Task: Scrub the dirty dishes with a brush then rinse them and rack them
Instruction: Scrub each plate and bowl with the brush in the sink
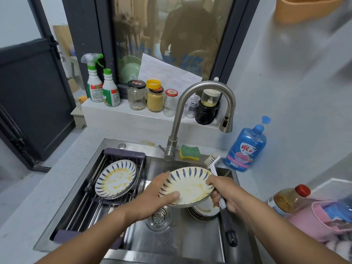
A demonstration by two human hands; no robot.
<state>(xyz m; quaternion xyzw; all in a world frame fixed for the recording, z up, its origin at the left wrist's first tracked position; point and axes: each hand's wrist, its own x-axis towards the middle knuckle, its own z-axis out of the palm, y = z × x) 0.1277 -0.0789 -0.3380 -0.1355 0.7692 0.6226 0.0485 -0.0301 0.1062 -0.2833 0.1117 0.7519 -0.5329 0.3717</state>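
My left hand (155,197) holds a dirty white plate with blue leaf marks (190,184) over the sink (171,242), thumb on its inner rim, fingers beneath. My right hand (226,193) grips the white handle of a scrub brush (211,162) and also touches the plate's right rim; the bristles point up past the plate's far edge. Below the plate, several stacked dirty plates (204,211) sit on the sink floor. More dirty plates (116,179) with yellow residue lie in the dark rack (124,152) across the sink's left half.
The steel faucet (190,103) arches over the sink, no water running. A green-yellow sponge (189,152) lies behind it, a blue soap bottle (245,147) to the right. Jars and spray bottles (102,86) line the sill. A sauce jar (287,201) and pink cloth (314,221) sit right.
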